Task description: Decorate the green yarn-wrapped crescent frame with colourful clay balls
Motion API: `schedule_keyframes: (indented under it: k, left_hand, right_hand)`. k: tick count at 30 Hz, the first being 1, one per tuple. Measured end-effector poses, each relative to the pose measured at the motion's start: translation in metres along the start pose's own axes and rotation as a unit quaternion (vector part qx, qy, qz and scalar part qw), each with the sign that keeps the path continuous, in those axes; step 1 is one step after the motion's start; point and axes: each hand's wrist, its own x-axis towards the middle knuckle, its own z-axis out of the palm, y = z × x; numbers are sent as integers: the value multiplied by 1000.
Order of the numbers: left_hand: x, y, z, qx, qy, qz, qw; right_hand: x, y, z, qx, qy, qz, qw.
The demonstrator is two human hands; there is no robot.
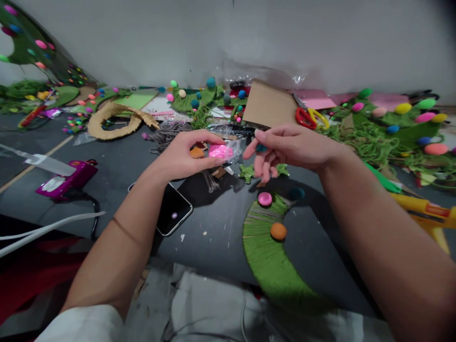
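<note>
My left hand (194, 154) has its thumb and fingers closed around a small clear plastic bag of bright pink material (220, 151). To its right, my right hand (276, 149) pinches a small teal piece (261, 148) between thumb and fingers, the other fingers curled loosely. Below my right hand lies a curved green yarn-wrapped form (265, 256) with a pink button-like piece (264, 198) and an orange ball (278, 231) on it. A teal round piece (296, 193) sits by its upper tip. Green star shapes (246, 174) lie just under my right hand.
A phone (174, 209) lies below my left forearm. A purple glue gun (67, 179) is at left, a yellow one (423, 209) at right. Behind are a straw-coloured ring (114, 121), cardboard (269, 104), red-and-yellow scissors (306, 118) and green yarn (374, 142).
</note>
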Motion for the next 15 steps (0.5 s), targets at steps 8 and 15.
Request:
schedule_keyframes:
  k: [8,15]
  left_hand:
    - [1,-3,1,7,9,-6,1000]
    - [1,-2,2,7,18,6,1000]
  right_hand:
    - [6,6,-2,-46,137,-88,986]
    - [11,4,2,-166,250,-63,952]
